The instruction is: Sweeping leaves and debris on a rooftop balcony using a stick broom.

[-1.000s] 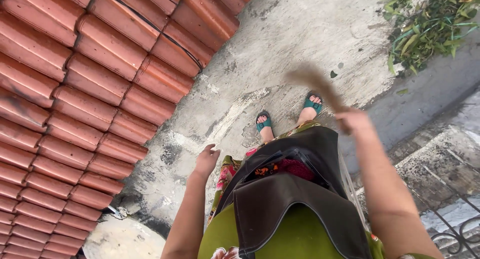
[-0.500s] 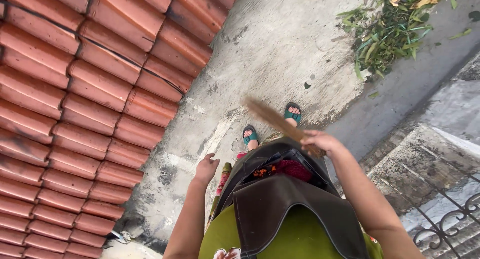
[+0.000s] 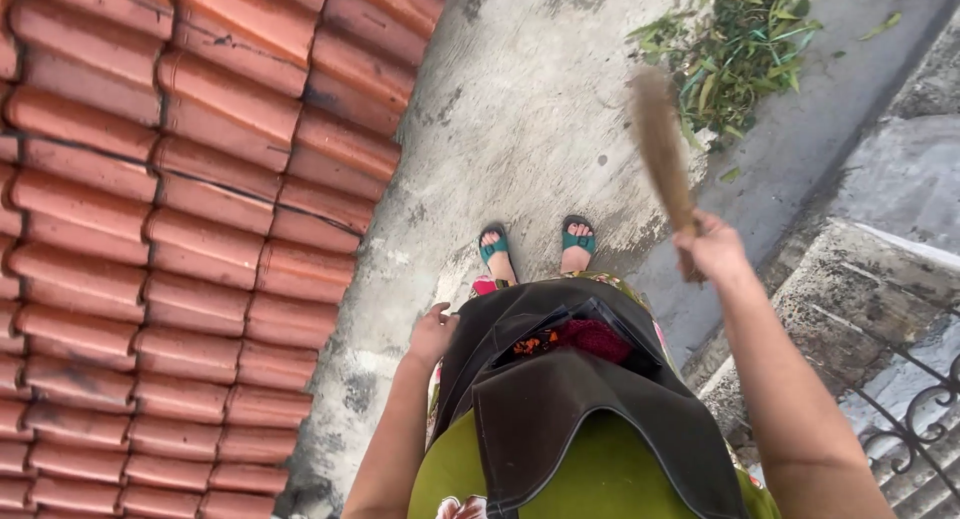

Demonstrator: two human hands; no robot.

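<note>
Gripping: right hand [image 3: 712, 247] closed round the handle of a short brown bundled-fibre hand broom [image 3: 662, 154], bristle end raised toward a heap of green leaf litter [image 3: 737, 49] on the grey concrete floor [image 3: 530, 109]. Left hand [image 3: 433, 334] loosely open, holding nothing, beside a dark brown waist bag [image 3: 580, 399]. Teal sandals [image 3: 493, 247]; terracotta roof tiles [image 3: 180, 229] to the left.

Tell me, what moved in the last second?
The broom in the right hand swung left across the feet, then back right, and now points up toward the leaf pile. The grip stayed shut on it. The left hand stayed empty by the bag.
</note>
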